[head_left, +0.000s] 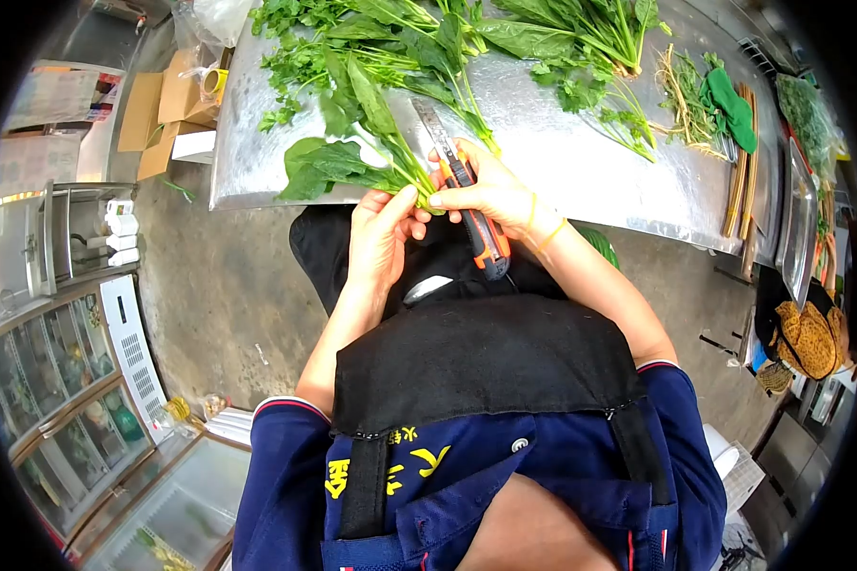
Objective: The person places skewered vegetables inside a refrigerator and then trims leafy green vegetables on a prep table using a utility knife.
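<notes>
My left hand [379,236] pinches the stem base of a leafy green plant [328,166] that looks like spinach, its leaves spreading up and left over the table's front edge. In my right hand [500,195] is an orange and black utility knife [487,246], its blade out and pointing up toward the table. The right thumb and fingertips also meet the plant's base, beside the left fingertips. Whether the blade touches any stem I cannot tell.
A metal table [638,195] carries a pile of leafy herbs [300,57], more spinach [590,43], root trimmings [686,105] and a green cloth [729,109]. Wooden sticks [736,195] lie at the right edge. A cardboard box [171,105] stands left; a glass-door fridge [71,366] is lower left.
</notes>
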A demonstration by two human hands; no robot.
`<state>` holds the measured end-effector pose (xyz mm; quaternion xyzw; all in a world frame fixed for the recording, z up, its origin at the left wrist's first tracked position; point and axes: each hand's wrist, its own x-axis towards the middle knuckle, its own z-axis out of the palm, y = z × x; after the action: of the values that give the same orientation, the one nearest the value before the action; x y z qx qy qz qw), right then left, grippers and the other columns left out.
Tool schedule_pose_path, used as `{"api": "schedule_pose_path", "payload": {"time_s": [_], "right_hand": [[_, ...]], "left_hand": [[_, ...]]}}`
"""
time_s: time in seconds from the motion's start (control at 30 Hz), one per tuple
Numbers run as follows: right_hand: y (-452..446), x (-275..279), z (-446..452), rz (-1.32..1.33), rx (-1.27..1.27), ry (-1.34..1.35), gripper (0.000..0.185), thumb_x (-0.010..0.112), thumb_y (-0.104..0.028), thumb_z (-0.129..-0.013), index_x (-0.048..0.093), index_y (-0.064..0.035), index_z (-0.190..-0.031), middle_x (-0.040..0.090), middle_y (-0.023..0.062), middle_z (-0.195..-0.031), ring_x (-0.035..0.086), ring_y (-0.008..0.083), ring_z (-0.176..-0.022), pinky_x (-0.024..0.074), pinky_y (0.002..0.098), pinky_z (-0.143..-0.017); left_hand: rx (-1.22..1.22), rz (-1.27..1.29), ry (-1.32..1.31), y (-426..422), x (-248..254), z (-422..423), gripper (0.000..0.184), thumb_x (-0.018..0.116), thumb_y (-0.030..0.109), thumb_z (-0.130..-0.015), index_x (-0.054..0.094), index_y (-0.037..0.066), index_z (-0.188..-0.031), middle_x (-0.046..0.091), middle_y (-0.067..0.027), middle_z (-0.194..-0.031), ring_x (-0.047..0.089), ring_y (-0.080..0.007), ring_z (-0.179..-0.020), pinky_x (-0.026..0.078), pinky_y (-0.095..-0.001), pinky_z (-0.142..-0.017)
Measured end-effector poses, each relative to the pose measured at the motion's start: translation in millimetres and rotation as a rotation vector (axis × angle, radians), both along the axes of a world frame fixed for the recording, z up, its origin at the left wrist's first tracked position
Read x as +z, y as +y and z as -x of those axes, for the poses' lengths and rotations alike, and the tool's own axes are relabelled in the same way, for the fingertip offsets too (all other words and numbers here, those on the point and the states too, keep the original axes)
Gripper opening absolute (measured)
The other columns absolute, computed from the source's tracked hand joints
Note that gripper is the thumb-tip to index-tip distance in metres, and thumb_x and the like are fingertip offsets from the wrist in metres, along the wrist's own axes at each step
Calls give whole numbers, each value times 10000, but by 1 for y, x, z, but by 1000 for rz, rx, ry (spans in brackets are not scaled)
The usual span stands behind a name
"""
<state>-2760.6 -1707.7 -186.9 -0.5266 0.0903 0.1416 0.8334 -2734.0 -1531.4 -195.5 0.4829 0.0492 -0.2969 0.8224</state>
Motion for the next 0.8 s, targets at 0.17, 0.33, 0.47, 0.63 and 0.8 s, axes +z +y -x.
{"api": "schedule_pose_path", "payload": {"time_s": [0.17, 0.33, 0.47, 0.63, 0.8], "right_hand": [[1, -3, -5, 124, 21, -26, 459, 748, -36, -723, 483, -45, -1099, 562, 27, -864, 562, 86, -640, 488, 210, -548], [8, -11, -9, -45, -139, -23, 442, 728, -45, -739, 469, -21, -1097, 568, 42, -858, 559, 97, -631, 481, 222, -533], [9, -14, -14, -31, -164, 12, 461, 727, -43, -737, 457, -24, -1110, 568, 44, -869, 562, 106, -629, 484, 228, -524], [6, -17, -17, 28, -172, -31, 474, 725, -51, -735, 451, -17, -1121, 573, 42, -872, 569, 102, -643, 494, 228, -538], [7, -15, -17, 124, -137, -85, 482, 735, -63, -725, 458, -18, -1117, 579, 40, -876, 567, 97, -641, 491, 232, -564]], "left_hand": [[7, -27, -30, -1, -4, -3, 106, 618, 108, -883, 593, 22, -940, 640, -60, -799, 577, -121, -610, 455, -230, -518], [41, 56, 66, -2, -6, -9, 105, 621, 106, -874, 601, 37, -950, 636, -41, -831, 576, -114, -666, 472, -246, -537], [2, 80, 63, -5, -1, -13, 179, 650, 120, -851, 614, 6, -985, 629, -41, -858, 569, -93, -706, 505, -242, -550], [-24, 0, -75, -4, -6, -20, 198, 656, 104, -846, 613, 1, -1010, 636, -47, -892, 578, -101, -735, 508, -245, -566], [-21, -53, -156, 0, -6, -20, 181, 651, 103, -857, 619, -2, -1000, 649, -64, -898, 598, -115, -760, 502, -254, -585]]}}
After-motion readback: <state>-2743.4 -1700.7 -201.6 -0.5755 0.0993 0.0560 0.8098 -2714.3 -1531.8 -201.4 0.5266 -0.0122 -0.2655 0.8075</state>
